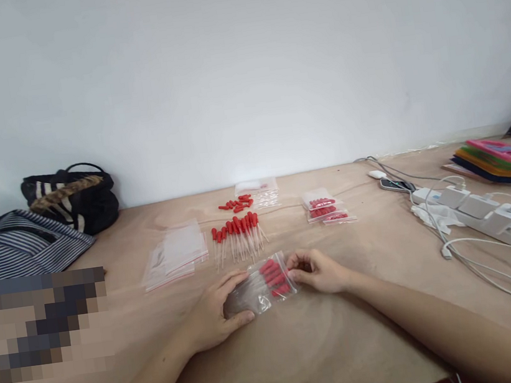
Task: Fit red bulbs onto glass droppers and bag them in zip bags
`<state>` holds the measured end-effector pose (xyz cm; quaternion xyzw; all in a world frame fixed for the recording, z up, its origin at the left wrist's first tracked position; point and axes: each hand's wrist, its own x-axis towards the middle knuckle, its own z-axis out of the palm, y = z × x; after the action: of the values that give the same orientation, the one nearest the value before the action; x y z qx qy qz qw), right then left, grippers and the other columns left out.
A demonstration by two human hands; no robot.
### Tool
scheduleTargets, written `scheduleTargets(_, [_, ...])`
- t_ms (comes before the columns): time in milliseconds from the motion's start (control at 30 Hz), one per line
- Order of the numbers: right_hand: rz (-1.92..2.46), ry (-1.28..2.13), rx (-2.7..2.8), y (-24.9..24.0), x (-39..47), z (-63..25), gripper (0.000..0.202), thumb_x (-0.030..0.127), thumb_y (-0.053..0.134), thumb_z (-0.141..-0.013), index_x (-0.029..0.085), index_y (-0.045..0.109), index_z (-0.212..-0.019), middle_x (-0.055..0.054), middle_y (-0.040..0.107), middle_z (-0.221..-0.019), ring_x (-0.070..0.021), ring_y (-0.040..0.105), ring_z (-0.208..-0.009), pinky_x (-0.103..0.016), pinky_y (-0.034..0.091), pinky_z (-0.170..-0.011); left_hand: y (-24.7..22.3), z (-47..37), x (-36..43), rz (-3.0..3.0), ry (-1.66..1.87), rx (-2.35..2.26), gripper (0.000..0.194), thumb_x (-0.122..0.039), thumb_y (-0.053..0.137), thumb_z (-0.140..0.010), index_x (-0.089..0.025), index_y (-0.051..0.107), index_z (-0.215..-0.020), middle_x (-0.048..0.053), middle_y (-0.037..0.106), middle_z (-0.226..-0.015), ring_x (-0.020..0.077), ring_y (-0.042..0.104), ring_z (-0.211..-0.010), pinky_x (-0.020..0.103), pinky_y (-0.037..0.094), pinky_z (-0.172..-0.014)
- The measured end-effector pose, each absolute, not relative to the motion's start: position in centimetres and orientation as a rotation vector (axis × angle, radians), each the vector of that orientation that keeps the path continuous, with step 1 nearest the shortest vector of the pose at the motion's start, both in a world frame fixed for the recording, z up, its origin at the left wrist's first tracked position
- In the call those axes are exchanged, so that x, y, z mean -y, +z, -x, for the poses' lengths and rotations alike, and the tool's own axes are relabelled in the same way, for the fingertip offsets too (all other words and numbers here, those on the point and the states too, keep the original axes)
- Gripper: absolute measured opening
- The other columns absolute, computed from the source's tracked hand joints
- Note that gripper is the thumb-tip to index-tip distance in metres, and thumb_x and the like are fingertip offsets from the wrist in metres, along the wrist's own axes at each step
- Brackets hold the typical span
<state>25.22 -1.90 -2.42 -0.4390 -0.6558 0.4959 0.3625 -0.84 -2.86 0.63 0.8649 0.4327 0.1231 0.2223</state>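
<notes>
A clear zip bag (261,288) with several red-bulbed droppers inside lies in front of me, its zip end to the right. My left hand (219,309) grips the bag's left end, thumb on the near side and fingers on the far side. With thumb and index finger, my right hand (315,271) pinches the zip edge beside the red bulbs. Just beyond the bag lies a row of loose droppers (240,234), red bulbs pointing away from me. Flat zip bags (178,249) lie to their left.
Loose red bulbs (237,204) and clear tubes (266,198) lie near the wall. Filled bags (326,208) are stacked right of centre. A power strip (488,208) with cables, coloured folders (500,160), a black bag (73,200) and a striped bag (21,241) occupy the sides.
</notes>
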Motion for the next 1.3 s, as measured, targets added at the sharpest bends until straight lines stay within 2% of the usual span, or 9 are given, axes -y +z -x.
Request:
scheduleTargets(200, [1.093,1.336,1.175,-2.0,-0.1,-28.2,0.029,0.039,0.068,-0.06,0.016,0.056,-0.071,0.001,0.061,-0.064,-0.0094,0.054,-0.058,-0.022,0.042,-0.058,0.9,0.9,2.9,-2.376,0.265,-1.226,0.06,-0.049,0.055,-0.074,-0.022,0.041,-0.126,0.008,0.04,-0.133,0.0276,0.039,-0.12,0.044,0.034,-0.098])
scheduleTargets(300, [1.153,1.148,1.055,-1.6,-1.9,-29.4,0.033,0.045,0.063,-0.063,0.017,0.055,-0.078,0.003,0.057,-0.061,-0.0074,0.05,-0.051,-0.021,0.04,-0.052,0.9,1.1,2.8,-2.387,0.244,-1.214,0.06,-0.048,0.054,-0.075,-0.024,0.039,-0.128,0.007,0.038,-0.135,0.0269,0.037,-0.122,0.045,0.032,-0.1])
scheduleTargets(400, [1.229,0.989,1.06,-1.3,-4.6,-29.1,0.033,0.05,0.055,-0.067,0.017,0.053,-0.074,0.004,0.053,-0.056,-0.0063,0.045,-0.045,-0.02,0.037,-0.047,0.9,1.5,2.6,-2.42,0.252,-1.157,0.056,-0.042,0.055,-0.076,-0.025,0.04,-0.127,0.007,0.04,-0.134,0.0261,0.036,-0.122,0.046,0.031,-0.1])
scheduleTargets(567, [1.341,0.903,1.154,-2.0,-9.8,-25.5,0.025,0.041,0.058,-0.066,0.017,0.053,-0.061,0.004,0.05,-0.048,-0.0082,0.045,-0.044,-0.021,0.035,-0.045,0.6,1.2,3.0,-2.548,0.439,-1.027,0.046,-0.024,0.053,-0.075,-0.023,0.048,-0.121,0.007,0.046,-0.128,0.0254,0.039,-0.119,0.046,0.033,-0.099])
scheduleTargets(700, [1.426,0.84,1.225,-3.4,-13.0,-22.1,0.013,0.028,0.058,-0.067,0.016,0.056,-0.063,0.002,0.055,-0.053,-0.0093,0.049,-0.049,-0.02,0.037,-0.047,-0.7,0.3,3.8,-2.618,0.577,-1.043,0.038,-0.025,0.051,-0.078,-0.024,0.052,-0.117,0.007,0.052,-0.121,0.024,0.048,-0.11,0.044,0.041,-0.093])
scheduleTargets(833, [1.431,0.81,1.349,-4.0,-14.3,-20.4,0.011,0.023,0.054,-0.07,0.016,0.059,-0.063,0.001,0.058,-0.056,-0.0103,0.051,-0.051,-0.021,0.039,-0.05,-1.6,-0.5,4.6,-2.681,0.57,-0.984,0.04,-0.025,0.049,-0.081,-0.026,0.047,-0.121,0.006,0.05,-0.125,0.0243,0.046,-0.114,0.046,0.041,-0.093])
scheduleTargets(1067, [1.299,0.713,1.567,-3.4,-8.8,-23.6,0.019,0.03,0.051,-0.075,0.016,0.061,-0.068,0.0,0.06,-0.063,-0.0113,0.05,-0.057,-0.023,0.039,-0.056,-0.1,-2.8,6.0,-2.738,0.523,-0.571,0.035,-0.014,0.045,-0.082,-0.023,0.053,-0.115,0.004,0.055,-0.12,0.0189,0.046,-0.115,0.037,0.039,-0.097])
scheduleTargets(1167, [1.258,0.695,1.67,-3.4,-4.1,-27.0,0.031,0.038,0.052,-0.076,0.016,0.056,-0.055,0.002,0.049,-0.048,-0.0096,0.042,-0.048,-0.022,0.033,-0.048,0.0,-4.9,5.4,-2.8,0.495,-0.381,0.035,-0.01,0.042,-0.082,-0.023,0.054,-0.113,0.001,0.057,-0.118,0.0176,0.045,-0.115,0.038,0.034,-0.1])
scheduleTargets(1300, [1.209,0.586,1.85,-3.8,0.4,-31.7,0.033,0.04,0.046,-0.082,0.016,0.058,-0.062,0.001,0.051,-0.055,-0.0099,0.043,-0.052,-0.022,0.034,-0.049,-0.9,-8.2,2.5,-2.937,0.474,-0.178,0.039,-0.006,0.04,-0.08,-0.023,0.055,-0.111,0.0,0.058,-0.117,0.0175,0.043,-0.118,0.041,0.027,-0.103])
